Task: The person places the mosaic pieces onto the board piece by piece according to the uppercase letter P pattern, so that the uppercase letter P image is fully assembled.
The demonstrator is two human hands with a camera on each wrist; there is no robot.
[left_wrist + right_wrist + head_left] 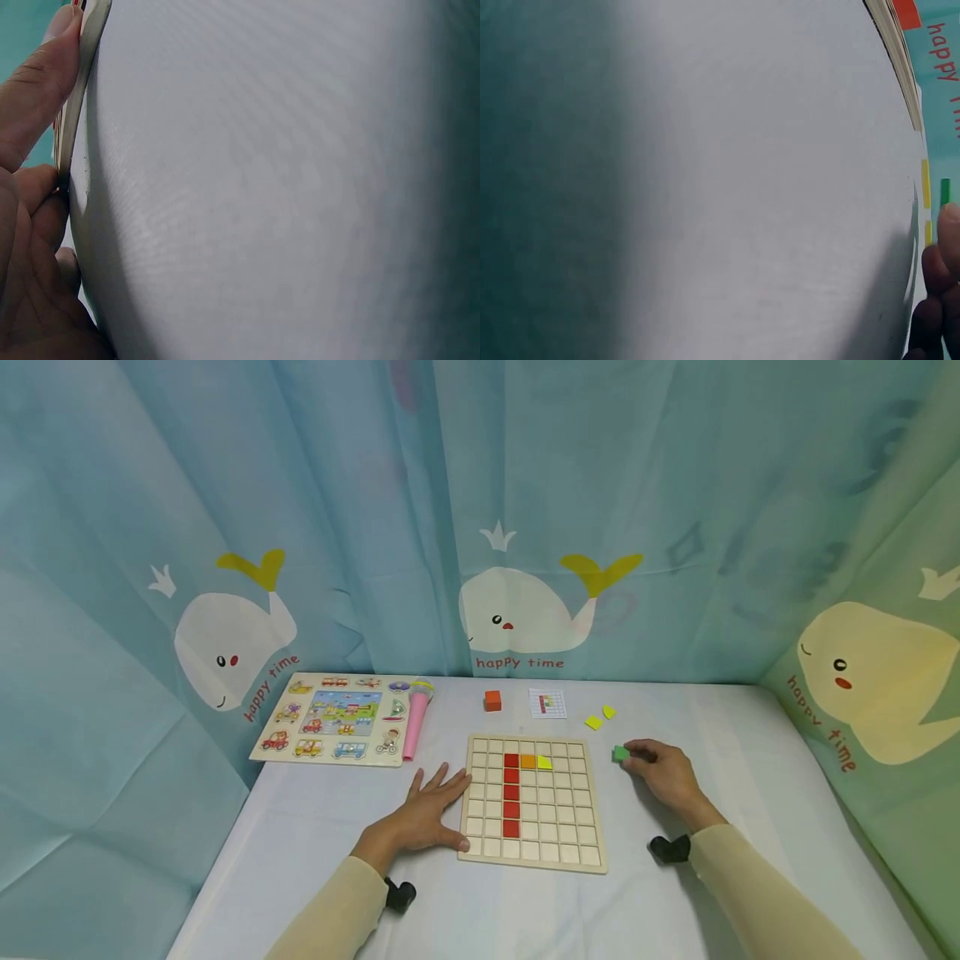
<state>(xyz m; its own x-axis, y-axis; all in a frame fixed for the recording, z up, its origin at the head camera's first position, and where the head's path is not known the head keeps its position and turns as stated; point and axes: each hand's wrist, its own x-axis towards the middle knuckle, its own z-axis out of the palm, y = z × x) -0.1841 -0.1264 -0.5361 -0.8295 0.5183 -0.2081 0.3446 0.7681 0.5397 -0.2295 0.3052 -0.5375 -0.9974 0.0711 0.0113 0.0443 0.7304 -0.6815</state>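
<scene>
A wooden grid board (pixel 555 852) lies on the white table. One column of it holds several red tiles (pixel 512 792), with an orange tile (pixel 528 762) and a yellow tile (pixel 544 762) beside the top one. My left hand (pixel 422 814) rests spread at the board's left edge, thumb and fingers touching the rim. To the right of the board, my right hand (pixel 663 772) pinches a green tile (pixel 620 753) between thumb and fingers. In the right wrist view, the green tile (pixel 945 191) shows above the thumb tip.
Two loose yellow tiles (pixel 593 722) lie behind the board's right corner. A small pattern card (pixel 547 703) and an orange-red block (pixel 492 701) are at the back. Further left are a vehicle puzzle board (pixel 382 727) and a pink toy microphone (pixel 416 727). Curtains surround the table.
</scene>
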